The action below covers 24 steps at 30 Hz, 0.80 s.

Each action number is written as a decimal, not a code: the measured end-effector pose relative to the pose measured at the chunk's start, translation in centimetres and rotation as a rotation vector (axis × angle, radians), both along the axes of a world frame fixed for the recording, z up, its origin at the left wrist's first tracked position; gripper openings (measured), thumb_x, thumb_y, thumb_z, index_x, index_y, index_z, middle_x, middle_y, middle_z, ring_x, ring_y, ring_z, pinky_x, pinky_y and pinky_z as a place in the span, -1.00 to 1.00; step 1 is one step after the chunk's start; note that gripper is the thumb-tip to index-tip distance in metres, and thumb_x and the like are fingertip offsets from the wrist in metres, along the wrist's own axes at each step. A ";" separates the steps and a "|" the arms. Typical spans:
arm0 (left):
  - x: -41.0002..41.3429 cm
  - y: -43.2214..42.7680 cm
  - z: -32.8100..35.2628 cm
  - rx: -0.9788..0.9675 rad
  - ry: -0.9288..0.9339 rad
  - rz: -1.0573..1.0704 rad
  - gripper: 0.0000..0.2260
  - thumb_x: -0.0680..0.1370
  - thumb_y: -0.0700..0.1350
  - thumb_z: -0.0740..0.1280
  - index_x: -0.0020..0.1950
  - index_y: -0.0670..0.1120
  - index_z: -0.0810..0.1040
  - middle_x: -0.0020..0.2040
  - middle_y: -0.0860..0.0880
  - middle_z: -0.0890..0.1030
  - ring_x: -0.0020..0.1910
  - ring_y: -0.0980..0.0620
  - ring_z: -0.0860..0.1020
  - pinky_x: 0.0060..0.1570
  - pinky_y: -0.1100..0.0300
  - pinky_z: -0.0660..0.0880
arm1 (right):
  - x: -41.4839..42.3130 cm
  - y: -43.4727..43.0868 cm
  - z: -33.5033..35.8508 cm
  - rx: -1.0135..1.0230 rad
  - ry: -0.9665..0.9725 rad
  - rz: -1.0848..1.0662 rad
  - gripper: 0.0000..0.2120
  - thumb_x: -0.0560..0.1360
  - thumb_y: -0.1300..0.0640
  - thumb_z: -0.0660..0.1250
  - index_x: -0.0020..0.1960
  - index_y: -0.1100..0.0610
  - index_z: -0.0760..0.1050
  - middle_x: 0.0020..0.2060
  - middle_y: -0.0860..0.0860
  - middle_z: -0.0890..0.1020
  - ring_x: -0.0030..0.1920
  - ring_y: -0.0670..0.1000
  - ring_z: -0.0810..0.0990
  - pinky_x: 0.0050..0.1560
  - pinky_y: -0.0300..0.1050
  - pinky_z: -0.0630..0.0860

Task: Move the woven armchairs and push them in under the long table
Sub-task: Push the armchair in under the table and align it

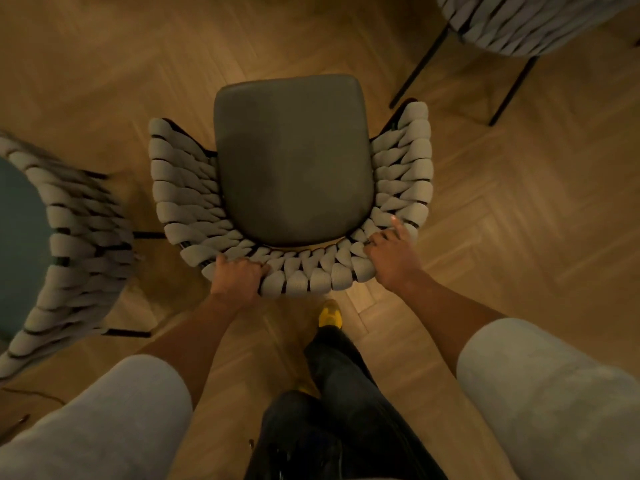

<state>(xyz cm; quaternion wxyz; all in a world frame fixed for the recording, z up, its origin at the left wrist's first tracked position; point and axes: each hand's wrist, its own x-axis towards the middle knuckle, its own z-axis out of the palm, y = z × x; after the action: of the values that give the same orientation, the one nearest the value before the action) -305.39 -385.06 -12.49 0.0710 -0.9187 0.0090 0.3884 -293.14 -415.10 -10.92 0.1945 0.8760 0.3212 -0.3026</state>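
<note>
Pale grey sleeves [104, 420] frame the bottom of the view, bare forearms reaching forward out of them. Between them, dark trousers [346, 393], and one yellow shoe [330, 315] planted on the herringbone wood floor [519, 220], toe just short of the chair ahead.

Up to the hands now. The left hand [237, 273] is clamped over the top rim of the middle armchair [183, 188], fingers curled down into the thick grey weave at the back's left curve, a firm hold. The right hand [391, 254] has the same rim at the back's right curve, fingers tucked into the woven bands, one finger stretched out along the weave towards the arm. Both hands holding the chair, well apart on its backrest.

The chair itself stands in the middle of the floor, directly in front of the person, back nearest and seat pointing away. Its dark smooth seat cushion [294, 161] sits inside the horseshoe of weave.

Just beside it on the left, a second woven armchair [79, 244], blurred, with a bluish seat, cut off by the frame edge. Farthest off, top right corner, a third woven armchair [512, 22], only its underside weave and thin black legs [512, 88] showing, apart from the held chair.
</note>
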 end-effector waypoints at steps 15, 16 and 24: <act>18.6 8.7 1.2 -0.058 -0.010 -0.062 -0.55 0.50 0.28 0.29 0.36 0.20 0.45 0.16 0.07 0.61 0.20 -0.01 0.55 0.32 -0.07 0.29 | 17.0 8.6 0.2 0.003 0.024 -0.067 -0.53 0.50 0.02 0.38 0.40 -0.08 0.48 0.35 0.00 0.49 0.42 0.15 0.39 0.59 0.24 -0.27; 20.0 9.2 1.3 -0.059 -0.002 -0.064 -0.57 0.50 0.27 0.30 0.34 0.20 0.45 0.14 0.07 0.61 0.19 -0.01 0.55 0.31 -0.07 0.30 | 18.3 9.1 0.3 0.000 0.032 -0.069 -0.52 0.49 0.02 0.39 0.40 -0.08 0.47 0.36 0.00 0.48 0.43 0.14 0.39 0.59 0.25 -0.27; 30.3 13.2 0.0 -0.084 -0.023 -0.131 -0.67 0.55 0.16 0.27 0.30 0.17 0.47 0.08 0.06 0.63 0.12 0.00 0.56 0.20 -0.01 0.38 | 28.2 11.8 -0.7 -0.001 0.042 -0.075 -0.52 0.48 -0.01 0.38 0.39 -0.08 0.47 0.34 0.01 0.49 0.40 0.16 0.39 0.58 0.25 -0.22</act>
<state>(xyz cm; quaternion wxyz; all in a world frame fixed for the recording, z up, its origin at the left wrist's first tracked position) -275.12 -371.90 -12.48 0.0577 -0.9228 0.0846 0.3715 -264.90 -403.29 -11.58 0.1767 0.8809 0.2918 -0.3281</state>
